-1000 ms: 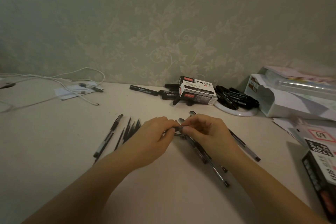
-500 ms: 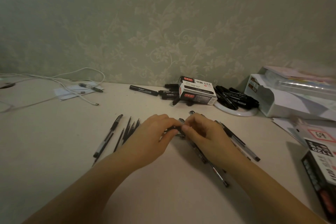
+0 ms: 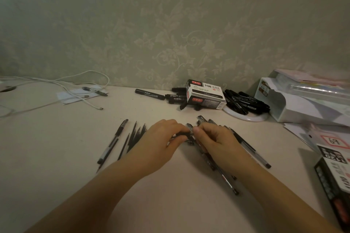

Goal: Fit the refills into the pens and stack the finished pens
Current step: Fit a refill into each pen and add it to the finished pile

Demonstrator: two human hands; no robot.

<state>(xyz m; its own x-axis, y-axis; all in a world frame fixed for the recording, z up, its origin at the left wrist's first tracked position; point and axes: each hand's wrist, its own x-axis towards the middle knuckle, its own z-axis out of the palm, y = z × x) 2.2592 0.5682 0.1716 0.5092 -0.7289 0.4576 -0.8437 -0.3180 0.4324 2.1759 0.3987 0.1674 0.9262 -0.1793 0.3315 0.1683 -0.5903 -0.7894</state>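
Head view shows the left hand (image 3: 161, 138) and right hand (image 3: 214, 138) pinching one pen (image 3: 182, 134) mid-tabletop (image 3: 56, 147), likely closing it, refills (image 3: 136, 134) beside the left.

A wide stretch of bare cream tabletop (image 3: 47, 147) fills the lower left of the frame, and another open strip lies at bottom centre between the two forearms. Left of centre, loose thin black refills (image 3: 135, 137) fan out beside a clear pen (image 3: 113, 139). Right of centre, a pile of clear-barrelled pens (image 3: 246, 149) slants toward the lower right. Across the back, black markers (image 3: 166, 97), a white and black cardboard box (image 3: 205, 94) and a white plastic tray (image 3: 295, 104) crowd the wall. White cables (image 3: 62, 85) sprawl at upper left.
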